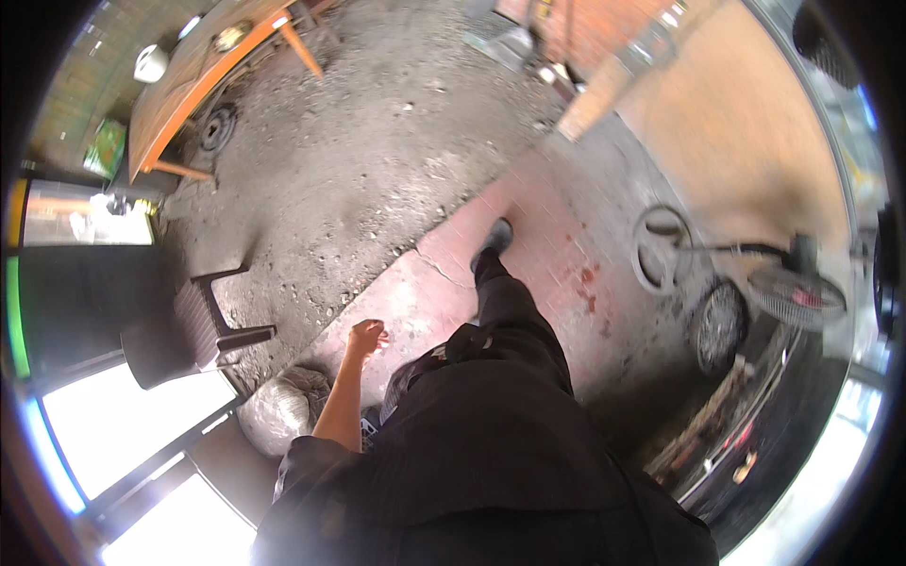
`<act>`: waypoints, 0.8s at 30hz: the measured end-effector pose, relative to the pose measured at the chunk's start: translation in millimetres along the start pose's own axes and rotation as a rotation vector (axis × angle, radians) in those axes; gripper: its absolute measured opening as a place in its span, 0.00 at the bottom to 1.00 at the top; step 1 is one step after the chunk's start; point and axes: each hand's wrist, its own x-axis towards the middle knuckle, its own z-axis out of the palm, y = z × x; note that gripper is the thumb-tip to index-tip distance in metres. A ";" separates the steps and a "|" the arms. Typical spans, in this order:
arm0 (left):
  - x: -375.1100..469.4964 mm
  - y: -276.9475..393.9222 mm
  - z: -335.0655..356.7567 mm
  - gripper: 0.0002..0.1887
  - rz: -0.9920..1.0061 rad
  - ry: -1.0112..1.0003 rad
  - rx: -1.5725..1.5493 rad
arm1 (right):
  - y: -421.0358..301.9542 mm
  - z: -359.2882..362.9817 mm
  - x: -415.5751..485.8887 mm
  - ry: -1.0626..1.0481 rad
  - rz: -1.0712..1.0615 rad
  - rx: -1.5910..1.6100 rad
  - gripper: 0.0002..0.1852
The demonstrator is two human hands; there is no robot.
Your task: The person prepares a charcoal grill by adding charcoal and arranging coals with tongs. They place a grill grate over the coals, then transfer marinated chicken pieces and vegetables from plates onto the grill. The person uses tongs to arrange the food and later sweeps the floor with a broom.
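Note:
My left hand point(368, 337) hangs out at my left side over the pinkish floor slab point(425, 283). Its fingers curl loosely and nothing shows in them, though blur hides whether they are closed. Nearest to that arm sits a bulging plastic-wrapped bundle point(272, 414), apart from the hand. My right hand is out of view. One dark shoe point(499, 235) of mine is stretched forward on the slab. Ahead and to the left, rough bare ground point(340, 177) meets the slab along a broken edge.
A dark chair point(202, 322) stands at the left, a wooden table point(212, 60) at the upper left. On the right are a pedestal fan point(796, 290) with a round base point(662, 249), a wheel point(720, 327) and a long dark counter-like structure point(764, 424). Reddish stains point(587, 283) mark the slab.

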 end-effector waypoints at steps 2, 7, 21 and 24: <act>19.8 48.4 -16.3 0.16 0.094 -0.023 -0.051 | -52.6 -9.1 28.5 0.003 0.026 -0.064 0.09; 66.8 147.0 -93.6 0.16 0.326 0.159 -0.026 | -297.9 -66.9 112.6 0.111 0.048 -0.182 0.10; 58.2 -0.9 -231.4 0.10 -0.555 0.477 -0.834 | -1195.3 150.6 -69.7 -0.020 -1.282 -0.131 0.17; 131.2 -6.3 -278.5 0.11 -0.560 0.196 -0.445 | -1227.9 243.4 -34.3 -0.106 -1.310 -0.128 0.12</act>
